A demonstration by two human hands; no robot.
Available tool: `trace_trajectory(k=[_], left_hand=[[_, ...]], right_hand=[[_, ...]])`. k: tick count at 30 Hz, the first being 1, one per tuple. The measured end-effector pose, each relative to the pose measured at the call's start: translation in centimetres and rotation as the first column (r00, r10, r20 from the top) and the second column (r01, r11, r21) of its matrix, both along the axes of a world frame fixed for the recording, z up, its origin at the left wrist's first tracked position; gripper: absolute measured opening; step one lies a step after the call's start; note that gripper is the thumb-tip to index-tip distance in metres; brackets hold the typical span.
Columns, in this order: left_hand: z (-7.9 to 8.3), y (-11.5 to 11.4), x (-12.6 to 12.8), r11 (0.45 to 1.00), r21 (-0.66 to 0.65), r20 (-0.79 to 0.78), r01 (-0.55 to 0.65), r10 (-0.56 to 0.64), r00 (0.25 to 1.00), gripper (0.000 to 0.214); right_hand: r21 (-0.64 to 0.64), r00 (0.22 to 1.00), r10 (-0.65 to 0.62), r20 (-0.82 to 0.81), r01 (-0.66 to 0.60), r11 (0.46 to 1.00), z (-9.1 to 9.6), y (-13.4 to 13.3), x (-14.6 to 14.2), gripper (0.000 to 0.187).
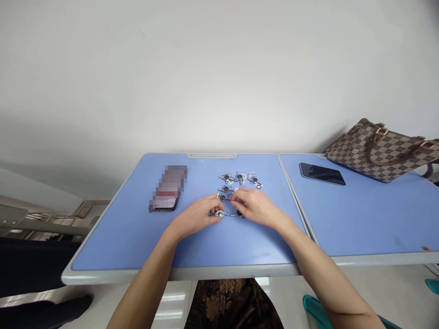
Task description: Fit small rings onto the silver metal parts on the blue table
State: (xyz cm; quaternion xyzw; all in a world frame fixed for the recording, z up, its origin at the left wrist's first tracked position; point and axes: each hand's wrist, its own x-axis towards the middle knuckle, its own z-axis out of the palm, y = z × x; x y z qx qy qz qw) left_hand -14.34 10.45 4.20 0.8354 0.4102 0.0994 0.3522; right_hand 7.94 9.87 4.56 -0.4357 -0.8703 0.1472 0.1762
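Note:
My left hand (pixel 198 214) rests low over the blue table (pixel 137 242), its fingers closed on a flat silver metal fitting (pixel 220 213). To the right, my right hand (pixel 258 208) has its fingertips pinched at a small silver metal piece with a black round part (pixel 239 213). A thin silver length runs between the two pieces; whether they are joined I cannot tell. Just beyond my fingers lie several similar silver pieces with black round parts (pixel 239 177), some beside small rings. My fingers partly cover the nearest ones.
A phone (pixel 168 201), partly blurred out, lies left of my hands. On the adjoining right-hand table (pixel 363 219) are a dark phone (pixel 322 174) and a checkered bag (pixel 370 151). A white wall stands behind. Dark clothing (pixel 37 265) shows at far left, teal stool parts (pixel 317 313) below right.

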Motion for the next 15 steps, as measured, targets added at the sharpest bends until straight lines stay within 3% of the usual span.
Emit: trace_trajectory(k=[15], left_hand=[[-0.26,-0.36,0.53,0.999,0.005,0.051,0.050,-0.051,0.997,0.011]], right_hand=[[-0.034,0.999,-0.011,0.034,0.013,0.999,-0.05,0.28,0.00,0.012]])
